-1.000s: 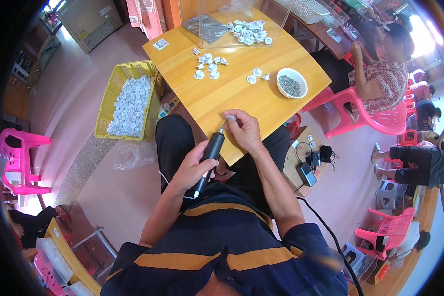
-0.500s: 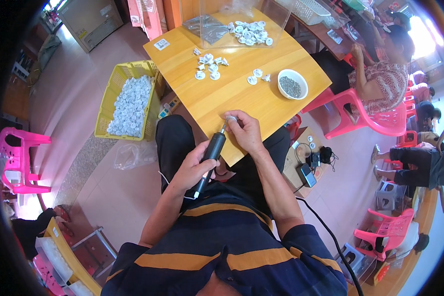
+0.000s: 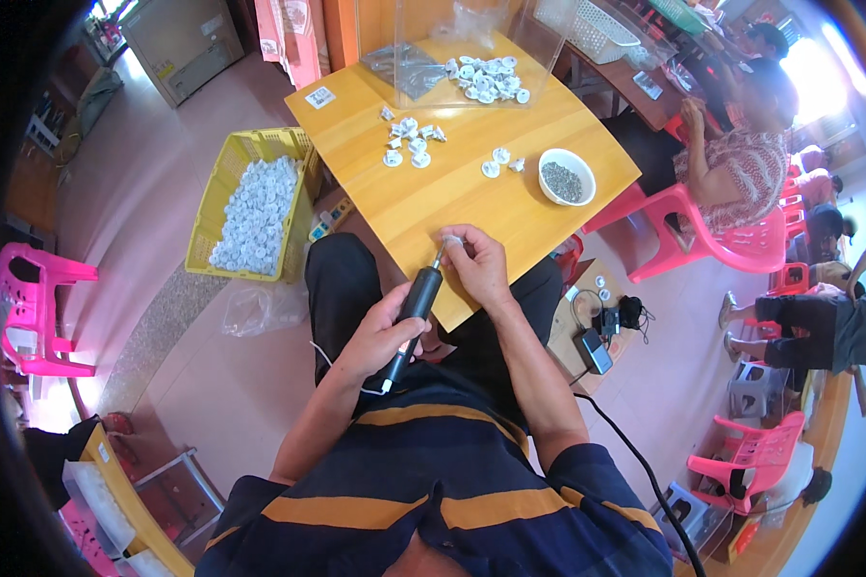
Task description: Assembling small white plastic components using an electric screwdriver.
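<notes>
My left hand (image 3: 380, 335) is wrapped round a black electric screwdriver (image 3: 418, 306) with a cord at its lower end. Its bit points away from me, up to a small white plastic part (image 3: 451, 239) pinched in my right hand (image 3: 478, 265). The fingers cover much of that part, and a screw at the bit's tip cannot be made out. Beyond my hands, several white plastic parts (image 3: 417, 146) lie in a loose group on the wooden table (image 3: 385, 202). A few more white parts (image 3: 491, 169) rest beside a white bowl (image 3: 585, 197) of small metal screws (image 3: 563, 179).
A clear box (image 3: 433, 104) at the table's far side holds white parts. On the floor to the left, a yellow crate (image 3: 202, 226) is full of them. At right, a person (image 3: 731, 188) sits on a pink chair (image 3: 741, 248). A black cable (image 3: 635, 447) runs beside me.
The view has shifted slightly. My hands keep the screwdriver and the white part together in nearly the same place and hold.
</notes>
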Tool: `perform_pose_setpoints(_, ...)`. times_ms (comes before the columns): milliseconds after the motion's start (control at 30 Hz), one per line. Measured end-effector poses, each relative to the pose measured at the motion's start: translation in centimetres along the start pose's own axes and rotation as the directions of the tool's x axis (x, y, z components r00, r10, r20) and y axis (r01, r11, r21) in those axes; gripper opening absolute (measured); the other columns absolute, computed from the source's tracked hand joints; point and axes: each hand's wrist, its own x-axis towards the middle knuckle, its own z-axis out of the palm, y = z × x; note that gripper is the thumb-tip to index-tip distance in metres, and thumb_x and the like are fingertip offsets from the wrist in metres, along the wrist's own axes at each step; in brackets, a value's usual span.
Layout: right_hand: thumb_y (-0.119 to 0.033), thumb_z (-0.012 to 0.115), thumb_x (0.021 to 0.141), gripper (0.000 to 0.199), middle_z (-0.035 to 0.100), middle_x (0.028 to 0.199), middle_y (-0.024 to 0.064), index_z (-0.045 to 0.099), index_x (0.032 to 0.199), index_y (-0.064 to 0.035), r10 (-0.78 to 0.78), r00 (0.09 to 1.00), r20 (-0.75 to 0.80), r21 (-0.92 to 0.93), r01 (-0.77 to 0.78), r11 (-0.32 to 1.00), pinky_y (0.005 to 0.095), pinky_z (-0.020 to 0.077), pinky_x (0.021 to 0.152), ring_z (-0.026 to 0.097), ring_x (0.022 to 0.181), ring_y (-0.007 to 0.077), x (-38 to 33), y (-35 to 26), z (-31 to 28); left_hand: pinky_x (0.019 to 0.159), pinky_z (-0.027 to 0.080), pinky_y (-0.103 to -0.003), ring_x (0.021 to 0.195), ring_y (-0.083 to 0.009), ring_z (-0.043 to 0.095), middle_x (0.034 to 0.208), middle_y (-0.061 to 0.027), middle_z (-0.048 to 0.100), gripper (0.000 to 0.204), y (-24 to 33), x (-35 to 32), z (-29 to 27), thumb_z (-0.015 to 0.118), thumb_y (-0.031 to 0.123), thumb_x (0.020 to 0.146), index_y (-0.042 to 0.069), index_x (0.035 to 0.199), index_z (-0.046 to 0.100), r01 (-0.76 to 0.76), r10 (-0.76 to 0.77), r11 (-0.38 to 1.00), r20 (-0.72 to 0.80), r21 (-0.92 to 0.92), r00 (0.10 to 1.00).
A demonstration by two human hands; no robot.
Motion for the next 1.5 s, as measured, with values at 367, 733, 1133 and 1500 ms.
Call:
perform_pose_setpoints(367,-0.008,0.06,0.102,0.014,0.066,0.082,-0.0003,0.069,0.111,-0.0007,0.014,1.0,0.005,0.066,-0.014,0.998,0.0206,0.049,0.063,0.061,0.07,0.0057,0.6,-0.1,-0.1,0.061,0.056,-0.026,0.067,-0.0131,0.066,0.097,-0.0075,0.064,0.06,0.6,0.3,0.0,0.06,0.007,0.096,0.003,0.152,0.038,-0.012,0.012,1.0,-0.012,0.008,1.0)
perform_pose_setpoints(733,-0.012,0.066,0.093,0.018,0.074,0.088,0.0127,0.072,0.108,-0.0031,-0.149,0.989,-0.016,-0.494,0.122,0.861,0.0344,0.0565,0.07,0.071,0.074,0.025,7.3,-0.7,-0.1,0.061,0.057,-0.028,0.067,-0.014,0.065,0.099,-0.0099,0.065,0.061,0.4,0.4,-0.3,0.059,0.005,0.094,0.003,0.152,0.038,-0.099,0.096,0.995,-0.12,-0.02,0.988)
perform_pose_setpoints(1133,-0.004,0.069,0.092,0.032,0.072,0.113,0.0112,0.065,0.124,-0.001,-0.226,0.974,-0.029,-0.133,0.221,0.966,0.0304,0.0561,0.087,0.07,0.097,0.0167,9.1,-10.0,2.4,0.062,0.058,-0.028,0.068,-0.0147,0.066,0.098,-0.0092,0.066,0.063,0.7,0.3,-0.9,0.061,0.007,0.094,0.005,0.153,0.038,-0.11,0.098,0.993,-0.202,-0.046,0.974)
perform_pose_setpoints(1500,-0.003,0.061,0.097,0.015,0.07,0.101,0.0122,0.065,0.11,0.0031,-0.871,0.474,0.127,0.894,0.326,0.307,0.0293,0.0548,0.081,0.068,0.091,0.0194,-8.0,-32.2,2.9,0.067,0.056,-0.028,0.073,-0.0128,0.064,0.089,-0.0057,0.063,0.059,0.5,0.0,-0.9,0.064,0.008,0.095,0.002,0.149,0.041,-0.127,0.116,0.991,-0.199,-0.041,0.973)
